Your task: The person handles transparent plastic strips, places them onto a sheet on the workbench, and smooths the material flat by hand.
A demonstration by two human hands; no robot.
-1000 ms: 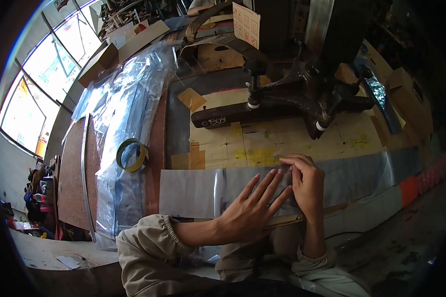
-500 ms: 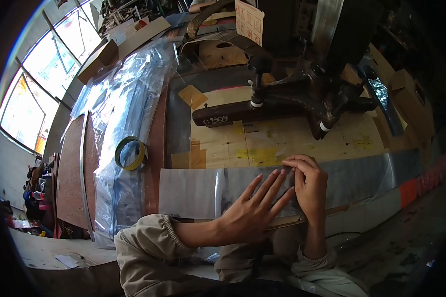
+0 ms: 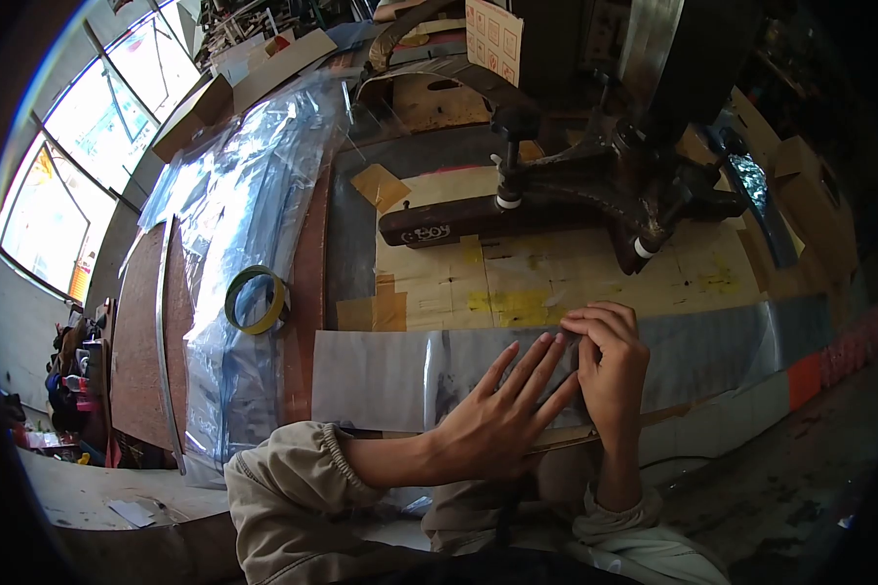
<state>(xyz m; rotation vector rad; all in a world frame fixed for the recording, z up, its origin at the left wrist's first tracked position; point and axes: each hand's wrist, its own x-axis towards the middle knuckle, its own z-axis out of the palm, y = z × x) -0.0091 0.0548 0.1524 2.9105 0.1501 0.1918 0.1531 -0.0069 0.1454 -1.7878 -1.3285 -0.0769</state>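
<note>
One brown panel [image 3: 146,331] lies at nine o'clock, with clear plastic sheeting [image 3: 254,195] running beside it from ten down to eight. On that sheeting, at nine o'clock and well apart from the fingers, sits a tape roll [image 3: 282,302]. Next comes the grey strip [image 3: 688,351], stretching from eight o'clock through six to three, along the near side of a pale board [image 3: 556,278] smeared with yellow.

At five o'clock the left hand [image 3: 498,419] lies over the strip, fingers extended and spread. At four o'clock the right hand [image 3: 612,356] is bent, its fingertips at the strip's far edge, close by the left fingertips; whether it pinches anything cannot be told. A dark metal frame [image 3: 546,219] spans the board from twelve to two.

By my judgement, the strip's laying-out is done, while the fingerwork at its far edge looks unfinished. Whether that edge is fastened, or how much remains, cannot be made out.
</note>
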